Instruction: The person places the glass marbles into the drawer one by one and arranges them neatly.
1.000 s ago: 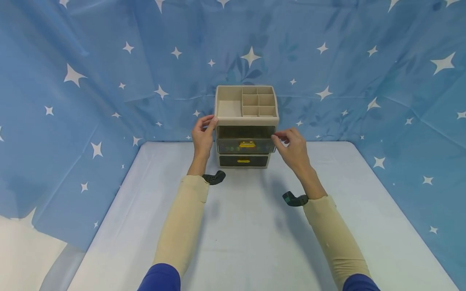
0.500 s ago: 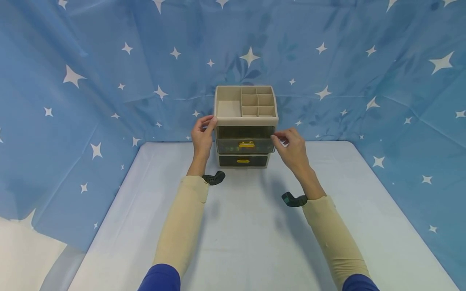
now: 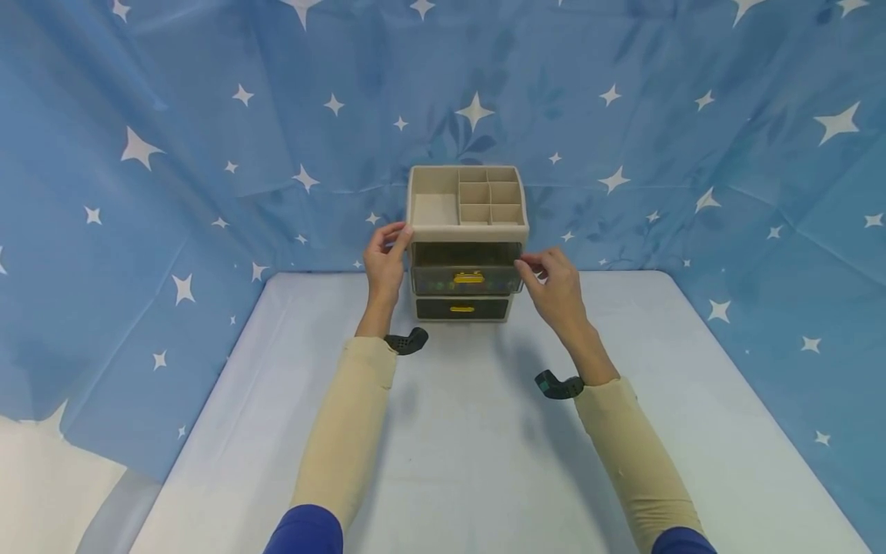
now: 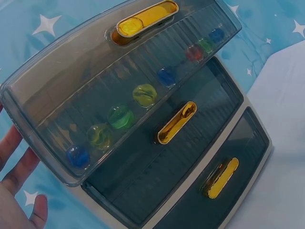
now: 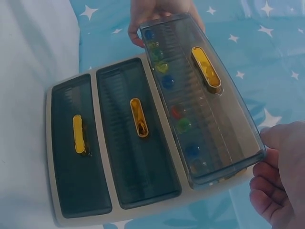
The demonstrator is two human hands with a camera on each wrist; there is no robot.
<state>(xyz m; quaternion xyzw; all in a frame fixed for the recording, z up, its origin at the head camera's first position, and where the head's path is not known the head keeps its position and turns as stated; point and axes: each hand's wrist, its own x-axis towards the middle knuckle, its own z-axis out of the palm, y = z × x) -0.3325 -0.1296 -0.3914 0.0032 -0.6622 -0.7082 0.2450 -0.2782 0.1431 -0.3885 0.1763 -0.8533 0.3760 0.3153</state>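
A cream desktop organizer [image 3: 422, 208] stands at the back of the table, with dark see-through drawers and yellow handles. Its top drawer [image 4: 62, 81] is pulled out, and several coloured glass marbles [image 4: 144, 95] lie along its bottom. My left hand [image 3: 384, 258] rests against the organizer's upper left side, fingers spread, with the thumb at the front corner. At the drawer's right front corner, my right hand [image 3: 557, 288] pinches the edge with thumb and forefinger; its other fingers curl below, in the right wrist view. The middle drawer [image 5: 138, 138] and bottom drawer [image 5: 78, 152] are closed.
On top of the organizer is an open tray with one large compartment [image 3: 436, 208] and several small ones. A blue cloth [image 3: 311, 138] with white stars hangs close behind and at the sides. The white tabletop [image 3: 450, 431] extends in front.
Both hands and the pulled-out drawer keep their places. Only the head view shifts very slightly.
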